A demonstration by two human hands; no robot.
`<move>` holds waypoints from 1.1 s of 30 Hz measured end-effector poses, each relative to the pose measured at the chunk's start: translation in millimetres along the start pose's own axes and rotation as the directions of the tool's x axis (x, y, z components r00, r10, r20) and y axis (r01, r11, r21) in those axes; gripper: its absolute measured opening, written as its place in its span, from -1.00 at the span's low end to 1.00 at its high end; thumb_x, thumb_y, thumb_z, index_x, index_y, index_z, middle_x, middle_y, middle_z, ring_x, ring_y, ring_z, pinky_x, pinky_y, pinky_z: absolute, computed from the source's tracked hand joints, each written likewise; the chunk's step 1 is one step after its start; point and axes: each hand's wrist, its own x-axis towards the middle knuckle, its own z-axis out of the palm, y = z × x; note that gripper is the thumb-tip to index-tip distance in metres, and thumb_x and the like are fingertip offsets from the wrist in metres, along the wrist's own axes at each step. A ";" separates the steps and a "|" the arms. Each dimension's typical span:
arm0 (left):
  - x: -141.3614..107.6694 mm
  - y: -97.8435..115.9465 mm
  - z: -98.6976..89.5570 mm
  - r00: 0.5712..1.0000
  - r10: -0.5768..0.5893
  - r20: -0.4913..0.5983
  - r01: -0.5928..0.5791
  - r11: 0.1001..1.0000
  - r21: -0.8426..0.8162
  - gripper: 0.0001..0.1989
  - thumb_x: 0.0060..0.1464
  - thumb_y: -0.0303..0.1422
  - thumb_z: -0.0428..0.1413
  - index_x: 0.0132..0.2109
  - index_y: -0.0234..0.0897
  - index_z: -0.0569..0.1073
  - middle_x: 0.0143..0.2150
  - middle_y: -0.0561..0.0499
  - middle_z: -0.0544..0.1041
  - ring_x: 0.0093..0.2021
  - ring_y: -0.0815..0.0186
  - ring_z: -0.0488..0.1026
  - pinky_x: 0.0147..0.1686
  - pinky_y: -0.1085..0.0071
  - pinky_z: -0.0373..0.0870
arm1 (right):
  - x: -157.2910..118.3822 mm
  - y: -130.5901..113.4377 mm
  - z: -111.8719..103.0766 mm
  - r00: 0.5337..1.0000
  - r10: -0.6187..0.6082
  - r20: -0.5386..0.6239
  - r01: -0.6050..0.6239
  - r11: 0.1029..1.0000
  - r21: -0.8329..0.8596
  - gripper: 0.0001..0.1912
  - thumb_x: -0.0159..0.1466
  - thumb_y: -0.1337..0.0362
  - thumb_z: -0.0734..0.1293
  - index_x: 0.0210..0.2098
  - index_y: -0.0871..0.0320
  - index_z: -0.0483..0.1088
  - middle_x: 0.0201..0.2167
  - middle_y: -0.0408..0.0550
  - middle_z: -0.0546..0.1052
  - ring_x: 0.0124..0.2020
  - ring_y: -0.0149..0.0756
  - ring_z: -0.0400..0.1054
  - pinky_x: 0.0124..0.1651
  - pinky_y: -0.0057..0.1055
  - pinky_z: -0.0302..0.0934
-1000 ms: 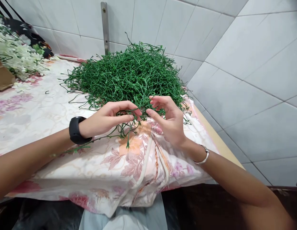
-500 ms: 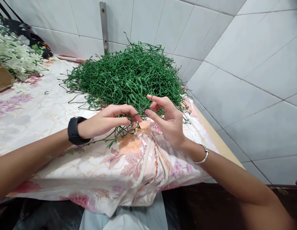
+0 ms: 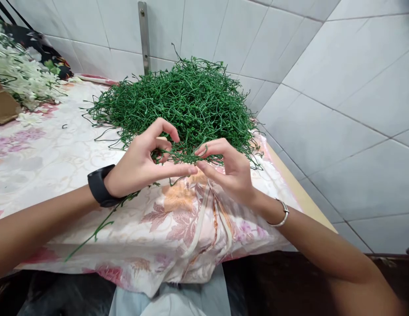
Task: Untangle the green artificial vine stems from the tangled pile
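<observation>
A bunch of thin green artificial stems (image 3: 182, 156) stretches between my two hands in front of a big heap of the same green stems (image 3: 187, 96). My left hand (image 3: 136, 160) has its lower fingers curled round the bunch, while its thumb and forefinger are spread apart. Near the bunch's right end, the thumb and fingertips of my right hand (image 3: 233, 169) pinch the stems. A long branched stem (image 3: 100, 226) trails from under my left wrist towards the table's front edge. How many stems I hold is hard to make out.
The table has a flowered cloth (image 3: 178, 221), bunched up at the front middle. White artificial flowers (image 3: 23, 72) and a brown cardboard piece (image 3: 3, 103) lie at the far left. A tiled wall (image 3: 349, 105) bounds the back and right, with a metal strip (image 3: 143, 37) upright on it.
My left hand has turned upward, and its thumb and forefinger have spread. The stem under my left wrist now reaches further towards the front edge. My right hand has shifted slightly and closed on the stems.
</observation>
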 end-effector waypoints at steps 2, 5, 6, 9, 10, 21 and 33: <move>-2.3 1.1 1.0 0.998 0.049 0.045 -0.054 0.994 0.096 -0.53 -0.24 -0.27 0.25 -0.16 -0.24 0.25 -0.62 0.22 0.18 -0.61 0.50 0.10 -0.59 0.54 0.07 | -0.9 -0.5 0.1 0.999 -0.026 0.024 0.025 0.999 0.026 -0.82 0.10 0.42 0.30 -0.28 0.14 0.32 -0.32 -0.09 0.42 -0.23 -0.36 0.30 -0.12 -0.28 0.23; -3.4 -1.0 1.7 0.991 0.092 0.100 -0.110 0.976 0.188 -0.60 -0.16 -0.23 0.20 -0.15 -0.25 0.35 -0.59 0.18 0.23 -0.60 0.51 0.10 -0.58 0.55 0.08 | -1.4 -0.9 0.1 0.998 -0.062 0.032 0.061 0.997 0.040 -0.78 0.09 0.45 0.30 -0.26 0.14 0.33 -0.31 -0.08 0.44 -0.23 -0.36 0.31 -0.12 -0.29 0.22; -3.5 -2.6 2.0 0.989 0.103 0.110 -0.124 0.971 0.203 -0.64 -0.15 -0.23 0.19 -0.16 -0.25 0.38 -0.56 0.16 0.26 -0.59 0.51 0.12 -0.57 0.55 0.11 | -1.3 -1.1 0.1 0.997 -0.070 0.033 0.069 0.997 0.039 -0.78 0.09 0.46 0.30 -0.25 0.14 0.34 -0.31 -0.09 0.44 -0.23 -0.36 0.31 -0.13 -0.29 0.22; -4.0 -8.2 4.0 0.981 0.160 0.105 -0.180 0.958 0.221 -0.69 -0.11 -0.21 0.16 -0.19 -0.24 0.42 -0.49 0.11 0.36 -0.54 0.49 0.21 -0.51 0.55 0.16 | -1.1 -1.6 0.2 0.995 -0.085 0.047 0.084 0.996 0.021 -0.77 0.09 0.45 0.31 -0.24 0.14 0.35 -0.32 -0.09 0.46 -0.26 -0.37 0.31 -0.17 -0.31 0.24; -4.4 -9.9 4.8 0.977 0.185 0.102 -0.204 0.951 0.233 -0.72 -0.09 -0.22 0.15 -0.20 -0.24 0.43 -0.48 0.09 0.38 -0.52 0.48 0.22 -0.50 0.55 0.17 | -1.1 -1.7 0.3 0.995 -0.089 0.054 0.088 0.996 0.014 -0.77 0.09 0.45 0.31 -0.24 0.14 0.36 -0.33 -0.09 0.47 -0.27 -0.37 0.31 -0.19 -0.32 0.24; -7.8 -12.7 8.5 0.969 0.241 0.058 -0.248 0.929 0.276 -0.79 0.01 -0.33 0.08 -0.17 -0.25 0.44 -0.31 0.00 0.50 -0.46 0.43 0.32 -0.46 0.50 0.21 | -1.4 -0.5 -0.1 0.998 -0.046 0.034 0.049 0.995 -0.089 -0.84 0.10 0.41 0.29 -0.28 0.17 0.34 -0.34 -0.07 0.45 -0.28 -0.36 0.31 -0.21 -0.32 0.24; -8.1 -14.6 11.6 0.969 0.247 0.016 -0.239 0.918 0.317 -0.82 -0.07 -0.28 0.15 -0.32 -0.30 0.48 -0.49 0.03 0.48 -0.54 0.44 0.26 -0.47 0.48 0.19 | -1.1 2.5 0.3 0.987 -0.048 0.152 0.074 0.983 -0.170 -0.83 0.12 0.40 0.27 -0.26 0.21 0.32 -0.34 -0.05 0.44 -0.29 -0.37 0.30 -0.23 -0.36 0.24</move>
